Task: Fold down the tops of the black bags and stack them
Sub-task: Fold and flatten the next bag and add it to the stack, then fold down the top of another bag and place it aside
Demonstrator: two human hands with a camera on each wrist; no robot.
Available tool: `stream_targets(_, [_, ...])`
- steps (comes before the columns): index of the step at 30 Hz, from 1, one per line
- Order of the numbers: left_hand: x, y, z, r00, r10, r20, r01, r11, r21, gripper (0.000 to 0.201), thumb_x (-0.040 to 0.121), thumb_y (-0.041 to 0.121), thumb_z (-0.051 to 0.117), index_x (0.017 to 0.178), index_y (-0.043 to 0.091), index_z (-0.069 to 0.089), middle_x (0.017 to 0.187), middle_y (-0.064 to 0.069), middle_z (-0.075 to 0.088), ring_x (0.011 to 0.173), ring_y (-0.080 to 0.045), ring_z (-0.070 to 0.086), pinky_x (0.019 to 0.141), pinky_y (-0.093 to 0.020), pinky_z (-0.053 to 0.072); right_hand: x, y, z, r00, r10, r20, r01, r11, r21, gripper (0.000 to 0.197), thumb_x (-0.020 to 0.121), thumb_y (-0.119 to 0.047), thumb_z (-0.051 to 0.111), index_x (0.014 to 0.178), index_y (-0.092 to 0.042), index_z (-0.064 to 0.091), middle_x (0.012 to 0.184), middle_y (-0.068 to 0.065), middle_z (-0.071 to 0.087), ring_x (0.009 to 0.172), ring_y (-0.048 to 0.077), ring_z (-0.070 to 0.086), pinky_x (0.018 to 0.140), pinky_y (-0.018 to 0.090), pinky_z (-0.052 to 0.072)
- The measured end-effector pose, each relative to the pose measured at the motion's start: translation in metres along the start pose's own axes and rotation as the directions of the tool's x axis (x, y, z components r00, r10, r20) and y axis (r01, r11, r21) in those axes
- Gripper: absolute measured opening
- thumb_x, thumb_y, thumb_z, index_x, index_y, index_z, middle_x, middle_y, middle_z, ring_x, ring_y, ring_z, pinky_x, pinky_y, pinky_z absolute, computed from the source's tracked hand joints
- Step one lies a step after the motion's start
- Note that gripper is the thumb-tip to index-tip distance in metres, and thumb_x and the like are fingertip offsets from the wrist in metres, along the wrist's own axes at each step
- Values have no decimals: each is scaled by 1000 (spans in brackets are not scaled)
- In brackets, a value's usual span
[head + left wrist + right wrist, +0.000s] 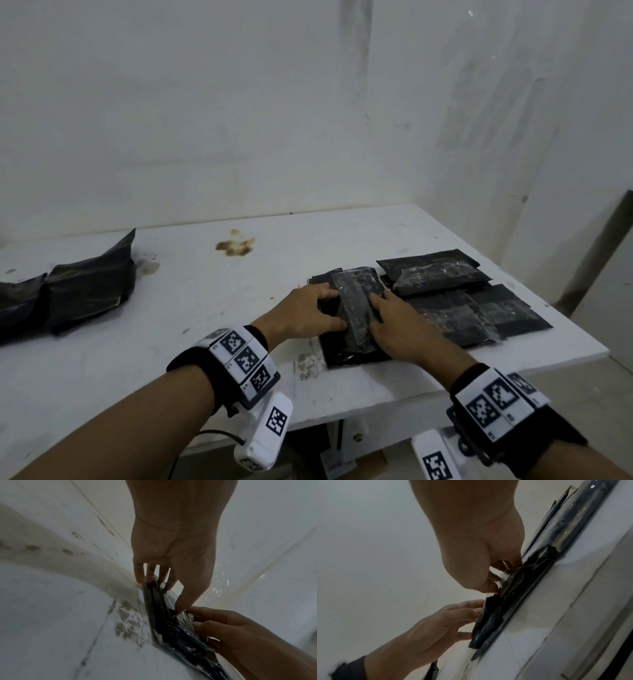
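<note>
A black bag (356, 310) with a shiny clear strip down its top lies flat on the white table (222, 308), on top of another black bag. My left hand (337, 308) presses straight fingers and thumb on its left edge; the left wrist view shows that hand (161, 595) touching the bag (171, 628). My right hand (376, 313) rests on the bag's right side. In the right wrist view its curled fingers (498, 578) pinch the bag's shiny upper layer (506, 578).
To the right lie flat black bags (479, 315) near the table's right edge, with one plump bag (435, 274) on top. Two bulkier black bags (82, 291) sit at the far left. A brown stain (236, 245) marks the table's back.
</note>
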State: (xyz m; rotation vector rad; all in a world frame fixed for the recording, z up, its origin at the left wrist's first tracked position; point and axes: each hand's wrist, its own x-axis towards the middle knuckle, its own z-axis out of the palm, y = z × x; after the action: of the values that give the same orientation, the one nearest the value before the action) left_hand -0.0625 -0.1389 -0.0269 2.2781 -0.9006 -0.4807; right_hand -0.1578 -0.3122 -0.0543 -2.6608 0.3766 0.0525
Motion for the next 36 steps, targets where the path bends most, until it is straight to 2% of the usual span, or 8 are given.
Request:
stream_targets(4, [14, 0, -1, 991, 36, -128, -17, 989, 149, 44, 88, 53, 61, 124, 28, 64, 121, 8, 64, 117, -20, 58, 94, -35, 50, -3, -1, 6, 996, -80, -28, 75, 987, -142, 59, 100, -46, 26, 149, -15, 32, 158, 14, 24, 141, 43, 29, 113, 49, 34])
stream_targets(6, [24, -1, 0, 995, 90, -49, -70, 946, 318, 55, 96, 53, 44, 145, 29, 49, 150, 5, 48, 139, -32, 40, 106, -53, 43, -10, -7, 8, 990, -139, 18, 140, 962, -236, 82, 92, -66, 2, 157, -17, 16, 166, 7, 11, 152, 37, 10, 120, 53, 21])
stream_targets(8, [30, 0, 3, 997, 50, 62, -74, 876, 476, 55, 106, 47, 32, 158, 30, 27, 167, 11, 18, 151, -30, 14, 114, -59, 28, -21, -14, 9, 990, -86, 113, 115, 955, -274, 80, 95, -68, 3, 160, -20, 1, 168, -1, -7, 153, 34, -11, 123, 57, 4])
stream_targets(10, [35, -4, 5, 993, 14, 114, -73, 840, 538, 55, 107, 50, 25, 159, 33, 19, 168, 15, 8, 153, -29, 6, 116, -60, 21, -30, -19, 8, 980, -36, 193, 88, 959, -269, 83, 92, -71, 6, 159, -24, -7, 166, -4, -16, 151, 33, -21, 119, 59, -8])
stream_targets(14, [41, -11, 10, 989, -1, 148, -87, 805, 586, 58, 104, 57, 19, 159, 38, 14, 168, 16, 5, 153, -31, 6, 115, -61, 20, -35, -17, 7, 970, -21, 242, 86, 962, -259, 105, 65, -83, -7, 157, -33, -14, 165, -3, -21, 149, 33, -27, 114, 63, -18])
stream_targets(25, [36, -1, 9, 994, 28, 102, -74, 875, 479, 55, 107, 46, 31, 159, 35, 18, 169, 11, 5, 155, -29, 2, 118, -65, 12, -37, -17, 11, 974, -31, 225, 79, 975, -206, 107, 60, -86, -7, 156, -38, -15, 165, -2, -22, 147, 34, -29, 114, 63, -18])
stream_targets(31, [10, -3, -13, 989, 131, -64, -97, 919, 382, 49, 103, 42, 45, 150, 36, 36, 146, 2, 51, 139, -28, 37, 107, -54, 34, -40, -28, 9, 992, -41, 119, 61, 983, -171, 86, 84, -80, 8, 158, -37, -6, 165, 0, -20, 147, 33, -30, 113, 65, -17])
stream_targets(36, [-31, -19, -52, 984, 78, -159, -27, 953, 301, 33, 99, 46, 52, 130, 36, 57, 132, 14, 61, 127, -15, 51, 109, -50, 37, -42, -66, 4, 994, -110, 21, 112, 987, -112, 87, 83, -81, 13, 157, -35, 15, 168, 0, -1, 151, 34, -20, 118, 61, -5])
